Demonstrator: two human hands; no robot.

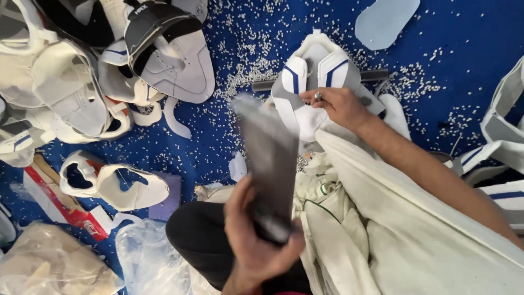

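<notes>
Your left hand [256,240] is clamped on the lower end of a blurred grey sole piece [267,158] that looks light and bendy, while your right hand [338,106] pins the soft white-and-blue shoe upper [311,82] on the blue mat [464,38]

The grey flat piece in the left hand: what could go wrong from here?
The left hand grips the grey flat piece only at its lower end, so it might slip. Its image is blurred. The right hand alone steadies the white shoe upper, which might shift. Loose white pellets could get underneath.
</notes>
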